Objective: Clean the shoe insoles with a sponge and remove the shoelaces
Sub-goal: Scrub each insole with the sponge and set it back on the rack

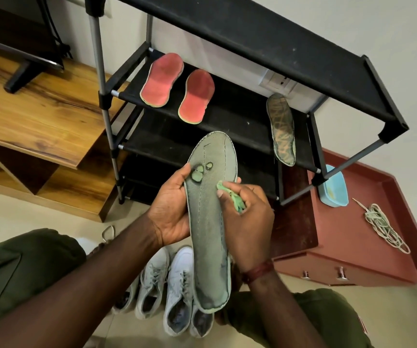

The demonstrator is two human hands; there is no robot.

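A long grey-green insole (210, 222) with worn patches near its toe stands upright before me. My left hand (171, 209) grips its left edge, thumb on the face. My right hand (247, 217) squeezes a small green sponge (235, 198) and presses it against the insole's right edge. Two red insoles (161, 80) (197, 96) lie on the middle shelf of a black shoe rack (252, 41). A dark patterned insole (281, 129) lies at that shelf's right end. A bundle of loose pale shoelaces (383, 228) lies on the red cabinet top (353, 222).
White laced sneakers (152, 285) (181, 290) stand on the floor below my hands. A light blue tub (333, 185) sits on the red cabinet beside the rack's leg. A wooden TV stand (39, 116) is at the left. My knees in olive trousers flank the shoes.
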